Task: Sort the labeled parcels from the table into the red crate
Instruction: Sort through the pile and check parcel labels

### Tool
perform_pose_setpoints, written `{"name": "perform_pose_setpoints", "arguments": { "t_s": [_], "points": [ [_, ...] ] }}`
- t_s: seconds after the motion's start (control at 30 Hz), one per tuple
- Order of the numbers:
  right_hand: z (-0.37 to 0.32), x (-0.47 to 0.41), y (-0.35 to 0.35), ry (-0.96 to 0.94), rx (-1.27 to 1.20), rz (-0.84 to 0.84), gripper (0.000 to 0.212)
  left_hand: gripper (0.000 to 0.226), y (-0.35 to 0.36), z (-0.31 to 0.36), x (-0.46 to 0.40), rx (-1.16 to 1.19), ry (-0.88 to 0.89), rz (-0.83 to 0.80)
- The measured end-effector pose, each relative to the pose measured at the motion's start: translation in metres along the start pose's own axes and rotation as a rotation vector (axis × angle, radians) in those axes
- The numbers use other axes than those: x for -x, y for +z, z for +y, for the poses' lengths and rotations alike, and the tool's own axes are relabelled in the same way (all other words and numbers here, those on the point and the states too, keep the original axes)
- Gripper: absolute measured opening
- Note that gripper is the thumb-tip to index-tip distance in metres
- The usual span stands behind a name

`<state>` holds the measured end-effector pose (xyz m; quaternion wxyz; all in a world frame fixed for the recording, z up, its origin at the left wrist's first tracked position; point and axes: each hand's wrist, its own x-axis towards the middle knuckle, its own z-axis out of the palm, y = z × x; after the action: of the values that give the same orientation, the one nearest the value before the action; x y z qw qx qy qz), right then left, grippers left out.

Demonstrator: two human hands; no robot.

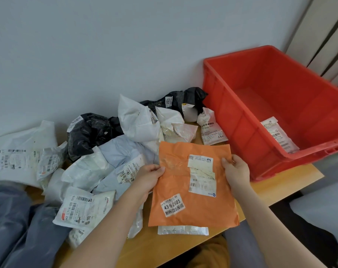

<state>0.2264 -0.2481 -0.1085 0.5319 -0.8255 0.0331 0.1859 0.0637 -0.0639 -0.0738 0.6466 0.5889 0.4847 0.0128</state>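
Note:
I hold a flat orange parcel (pixel 176 182) with white labels above the table's front edge. My left hand (pixel 147 180) grips its left edge and my right hand (pixel 236 171) grips its right edge. The red crate (pixel 232 120) stands at the right on the table, and one white labeled parcel (pixel 278 136) lies inside it at the near wall. A heap of white, black and pale blue parcels (pixel 110 147) covers the table to the left of the orange one.
The wooden table (pixel 280 188) ends just right of the crate. A small white parcel (pixel 182 230) lies under the orange one. Grey bags (pixel 15 219) sit at the lower left. A pale wall runs behind everything.

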Motion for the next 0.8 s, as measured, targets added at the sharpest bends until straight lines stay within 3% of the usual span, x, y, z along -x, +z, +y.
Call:
{"name": "perform_pose_setpoints", "arguments": {
  "t_s": [0.1,0.17,0.27,0.37,0.43,0.5,0.6,0.73,0.8],
  "points": [
    [0.008,0.005,-0.001,-0.113,0.159,0.042,0.003,0.014,0.009,-0.013,-0.002,-0.232,0.09,0.039],
    [0.016,0.007,0.0,-0.107,0.213,-0.017,0.018,0.014,0.014,-0.024,-0.001,-0.389,0.117,0.022],
    [0.034,0.011,0.006,-0.106,0.41,-0.004,0.058,0.036,0.02,-0.046,-0.002,-0.609,0.175,-0.018],
    [0.047,0.033,0.016,-0.267,0.692,0.075,0.066,0.061,0.027,-0.064,0.003,-0.886,0.371,-0.012],
    [0.058,0.05,0.025,-0.449,0.757,-0.014,0.056,0.064,0.031,-0.072,0.003,-1.049,0.512,-0.038],
    [0.071,0.06,0.035,-0.533,0.838,-0.21,0.048,0.068,0.035,-0.079,-0.002,-1.167,0.503,-0.151],
    [0.085,0.056,0.046,-0.494,0.938,-0.427,0.044,0.07,0.038,-0.089,-0.011,-1.282,0.391,-0.233],
    [0.098,0.045,0.053,-0.498,0.993,-0.539,0.058,0.068,0.038,-0.095,-0.019,-1.32,0.332,-0.222],
    [0.098,0.041,0.052,-0.485,1.01,-0.579,0.056,0.068,0.039,-0.092,-0.019,-1.323,0.322,-0.219]
  ]
}}
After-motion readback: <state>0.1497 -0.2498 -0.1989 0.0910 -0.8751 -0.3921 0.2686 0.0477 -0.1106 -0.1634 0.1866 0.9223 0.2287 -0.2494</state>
